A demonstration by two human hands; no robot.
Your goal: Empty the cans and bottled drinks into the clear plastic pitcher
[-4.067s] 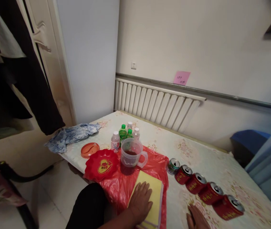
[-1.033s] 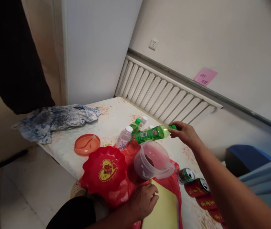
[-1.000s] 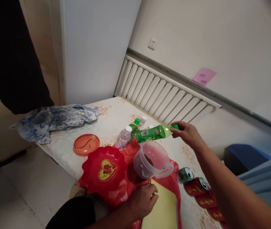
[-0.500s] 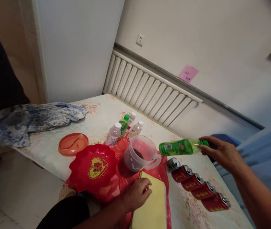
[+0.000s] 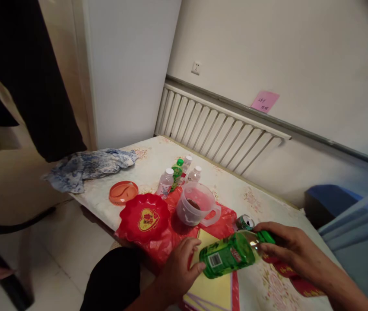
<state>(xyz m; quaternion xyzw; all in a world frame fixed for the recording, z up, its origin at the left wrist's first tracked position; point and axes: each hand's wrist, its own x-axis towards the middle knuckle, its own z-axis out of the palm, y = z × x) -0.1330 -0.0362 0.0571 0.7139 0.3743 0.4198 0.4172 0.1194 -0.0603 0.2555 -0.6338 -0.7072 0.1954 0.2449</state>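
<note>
My right hand grips a green plastic bottle at its green cap and neck. The bottle lies tilted nearly on its side above a yellow notebook-like pad. At the bottle's base is my left hand, fingers apart and thumb close to the plastic; whether it touches I cannot tell. Just beyond the hands stands a clear plastic jug with dark liquid inside, on a red plastic bag. A dark green can stands beside the bag; red cans are partly hidden behind my right hand.
Several small bottles with white or green caps stand behind the jug. A red scalloped tray and an orange dish lie to the left. Farther left is a blue patterned cloth. A radiator runs behind the table.
My right hand has brought the bottle down and left, over the yellow pad. My left hand has opened out and come up to the bottle's base. The view has shifted.
</note>
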